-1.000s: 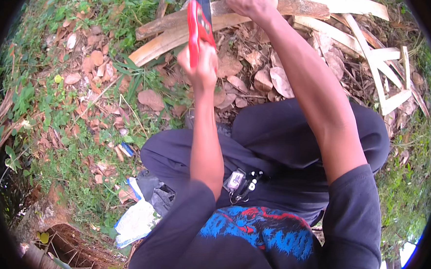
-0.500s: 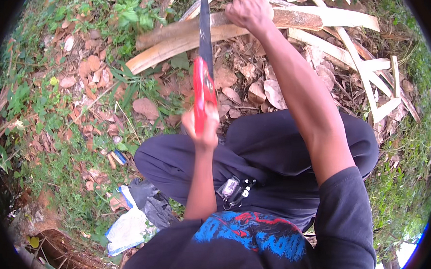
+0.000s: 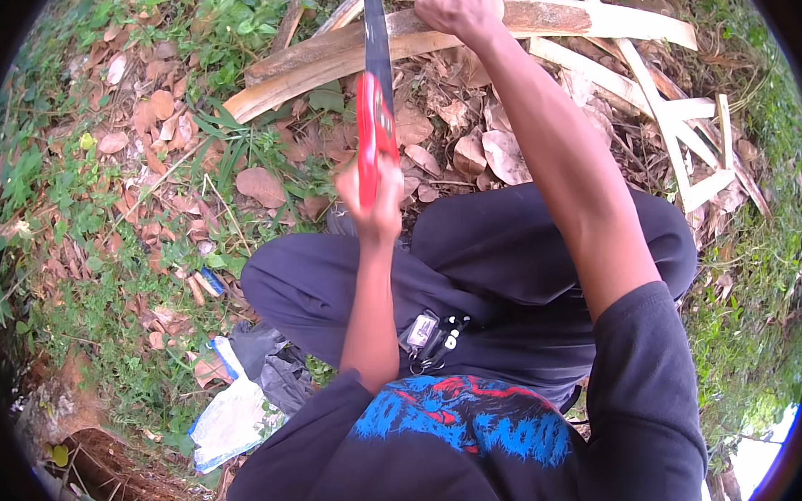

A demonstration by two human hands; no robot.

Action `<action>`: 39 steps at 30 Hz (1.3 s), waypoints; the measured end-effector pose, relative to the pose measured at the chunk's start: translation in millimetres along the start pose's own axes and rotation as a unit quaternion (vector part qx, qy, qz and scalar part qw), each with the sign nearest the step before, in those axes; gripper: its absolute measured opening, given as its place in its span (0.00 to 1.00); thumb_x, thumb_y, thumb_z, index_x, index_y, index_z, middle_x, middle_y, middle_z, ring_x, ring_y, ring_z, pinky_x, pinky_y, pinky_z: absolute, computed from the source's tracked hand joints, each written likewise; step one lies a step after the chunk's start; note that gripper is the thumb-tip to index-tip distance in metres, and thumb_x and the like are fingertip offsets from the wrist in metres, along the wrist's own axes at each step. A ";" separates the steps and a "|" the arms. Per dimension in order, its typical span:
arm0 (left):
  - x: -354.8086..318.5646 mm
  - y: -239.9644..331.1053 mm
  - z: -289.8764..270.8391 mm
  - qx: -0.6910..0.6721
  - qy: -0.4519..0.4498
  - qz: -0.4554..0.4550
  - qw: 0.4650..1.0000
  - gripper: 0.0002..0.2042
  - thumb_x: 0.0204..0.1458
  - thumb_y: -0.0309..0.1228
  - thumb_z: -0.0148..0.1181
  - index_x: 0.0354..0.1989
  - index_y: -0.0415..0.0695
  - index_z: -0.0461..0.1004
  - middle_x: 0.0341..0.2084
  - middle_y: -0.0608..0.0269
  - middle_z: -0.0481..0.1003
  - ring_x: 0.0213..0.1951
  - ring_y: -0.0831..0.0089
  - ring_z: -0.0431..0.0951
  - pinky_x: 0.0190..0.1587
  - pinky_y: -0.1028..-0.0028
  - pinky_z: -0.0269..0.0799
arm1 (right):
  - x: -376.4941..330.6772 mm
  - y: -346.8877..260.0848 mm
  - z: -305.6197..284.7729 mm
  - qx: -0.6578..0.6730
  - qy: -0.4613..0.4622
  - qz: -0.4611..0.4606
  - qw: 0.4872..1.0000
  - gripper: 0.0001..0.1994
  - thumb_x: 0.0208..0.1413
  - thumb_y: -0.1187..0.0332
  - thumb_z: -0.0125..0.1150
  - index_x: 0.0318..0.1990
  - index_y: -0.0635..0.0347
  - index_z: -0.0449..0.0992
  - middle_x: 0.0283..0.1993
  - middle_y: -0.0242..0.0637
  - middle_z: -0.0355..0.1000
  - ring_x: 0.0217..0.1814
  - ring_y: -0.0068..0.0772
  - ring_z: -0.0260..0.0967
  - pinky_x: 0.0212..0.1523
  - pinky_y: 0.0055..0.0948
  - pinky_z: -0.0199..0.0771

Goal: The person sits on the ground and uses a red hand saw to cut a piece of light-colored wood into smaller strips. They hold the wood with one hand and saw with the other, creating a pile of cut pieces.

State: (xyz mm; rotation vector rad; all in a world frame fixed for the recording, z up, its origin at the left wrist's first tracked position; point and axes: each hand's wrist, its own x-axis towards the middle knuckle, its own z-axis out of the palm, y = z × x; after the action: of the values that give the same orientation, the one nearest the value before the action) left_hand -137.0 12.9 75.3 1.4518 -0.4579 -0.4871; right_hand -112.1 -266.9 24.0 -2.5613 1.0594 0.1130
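Observation:
My left hand [image 3: 370,199] is wrapped around the red handle of a handsaw [image 3: 368,126]. The saw's dark blade [image 3: 376,36] points away from me and crosses a long, bark-edged piece of wood [image 3: 325,51]. My right hand [image 3: 459,9] is closed in a fist on top of that wood, to the right of the blade. A paler split strip of wood [image 3: 282,92] lies along its near side. The blade's far end runs to the top edge of the picture, where a blurred object partly covers it.
Several pale wood strips [image 3: 646,77] lie crossed at the far right. Dry leaves [image 3: 264,187] and green plants [image 3: 83,261] cover the ground. Left of my folded legs [image 3: 309,282] is a crumpled white and grey plastic bag [image 3: 234,414]. Keys and a small tag [image 3: 422,331] rest on my lap.
My left hand has pushed the saw farther away from me across the wood. My right hand stays closed on the wood. The whole view has shifted slightly.

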 end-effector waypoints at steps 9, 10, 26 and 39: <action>-26.4 -11.5 -16.5 -0.022 -0.004 -0.054 0.998 0.07 0.58 0.24 0.52 0.26 0.42 0.66 0.17 0.71 0.65 0.17 0.83 0.63 0.19 0.81 0.56 | 3.8 -6.4 2.9 0.025 0.014 0.006 1.000 0.20 0.56 0.60 0.39 0.35 0.57 0.81 0.40 0.42 0.80 0.44 0.40 0.78 0.43 0.40 0.76; -57.3 1.1 -29.3 0.008 -0.030 -0.068 0.997 0.06 0.55 0.24 0.55 0.26 0.41 0.67 0.19 0.67 0.69 0.20 0.82 0.66 0.21 0.81 0.60 | -1.9 -9.1 -6.6 0.050 -0.039 0.053 0.997 0.20 0.56 0.60 0.39 0.33 0.57 0.81 0.38 0.42 0.80 0.42 0.40 0.78 0.41 0.40 0.76; -33.8 82.8 -73.4 -0.211 -0.069 -0.109 0.969 0.09 0.49 0.28 0.50 0.20 0.46 0.58 0.10 0.74 0.54 0.10 0.83 0.52 0.15 0.78 0.52 | -10.5 -3.8 12.0 -0.055 0.149 -0.051 0.986 0.20 0.58 0.55 0.44 0.29 0.56 0.81 0.34 0.49 0.79 0.37 0.50 0.79 0.39 0.49 0.78; -1.0 162.2 -61.6 -0.130 -0.070 -0.035 0.989 0.08 0.55 0.29 0.55 0.32 0.41 0.63 0.12 0.73 0.57 0.12 0.85 0.55 0.14 0.82 0.52 | -13.5 -14.6 -3.5 0.039 0.050 0.018 0.998 0.26 0.63 0.46 0.41 0.44 0.60 0.79 0.39 0.52 0.79 0.45 0.50 0.78 0.51 0.46 0.73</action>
State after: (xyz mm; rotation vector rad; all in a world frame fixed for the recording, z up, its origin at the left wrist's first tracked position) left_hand -96.6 73.0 232.9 1.1909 -0.4374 -0.6822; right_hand -111.8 -249.6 34.5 -2.5005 1.1248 -0.0469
